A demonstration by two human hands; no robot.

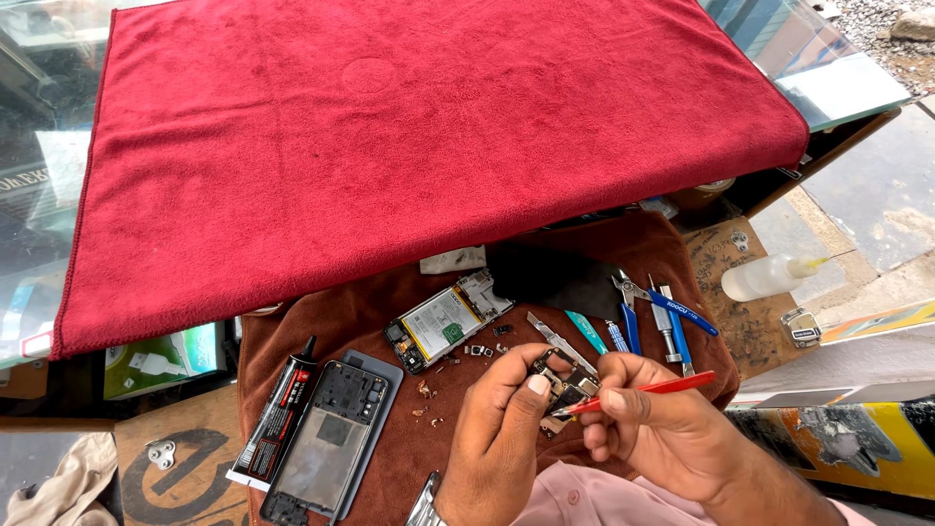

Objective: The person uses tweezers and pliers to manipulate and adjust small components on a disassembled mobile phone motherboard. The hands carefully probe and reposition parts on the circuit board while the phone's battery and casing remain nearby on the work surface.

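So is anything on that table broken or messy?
Yes. A phone lies opened up on the brown cloth, its battery and circuit boards bare. Its frame lies apart nearby. Tiny loose parts and crumbs are scattered between them. The left hand holds a small metal part; the right hand holds a red tool.

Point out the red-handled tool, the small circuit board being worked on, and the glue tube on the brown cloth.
Red-handled tool (654,387), head view, on the middle of its red handle.
Small circuit board (568,387), head view, on its metal face between both hands.
Glue tube (278,419), head view, on its black body.
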